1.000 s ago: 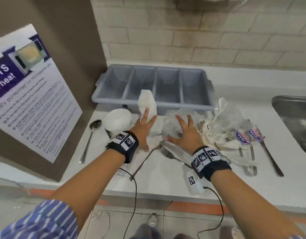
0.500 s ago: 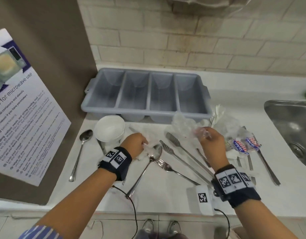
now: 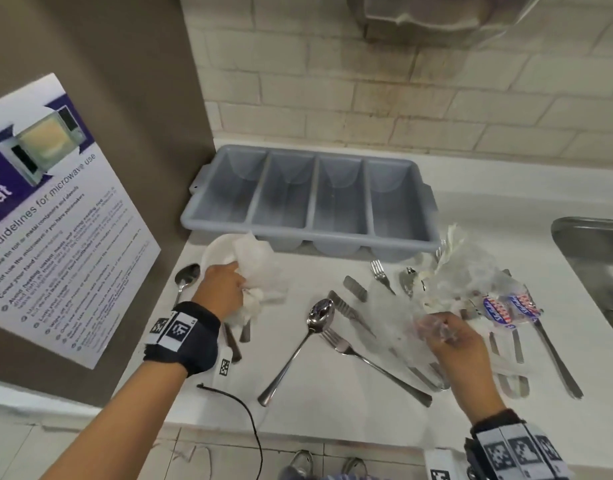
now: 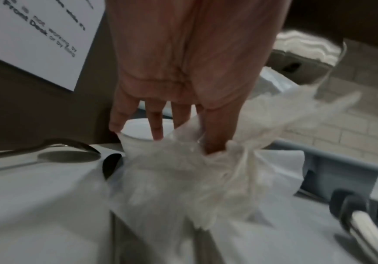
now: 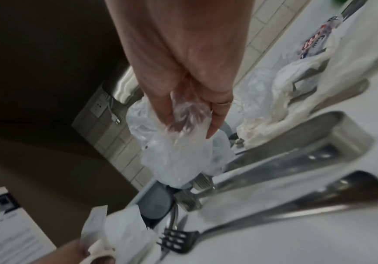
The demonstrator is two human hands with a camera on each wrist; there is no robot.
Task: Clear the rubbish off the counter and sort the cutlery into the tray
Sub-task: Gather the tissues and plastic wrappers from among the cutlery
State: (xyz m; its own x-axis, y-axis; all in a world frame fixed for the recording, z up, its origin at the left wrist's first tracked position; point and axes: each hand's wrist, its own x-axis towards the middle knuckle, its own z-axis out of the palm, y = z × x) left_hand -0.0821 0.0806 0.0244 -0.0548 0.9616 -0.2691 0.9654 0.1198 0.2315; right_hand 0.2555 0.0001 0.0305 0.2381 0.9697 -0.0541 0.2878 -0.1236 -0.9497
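Both hands now off flat reach: left hand (image 3: 222, 289) clutches crumpled napkin (image 3: 260, 271), right hand (image 3: 452, 336) fingers bunch clear plastic (image 3: 436, 327); rubbish pickup started, cutlery untouched.

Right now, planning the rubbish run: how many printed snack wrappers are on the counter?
2: one snack wrapper and another beside it, between the clear plastic and the sink. More may hide underneath.

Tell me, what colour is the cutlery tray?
Grey-blue; the tray shows best in the head view.
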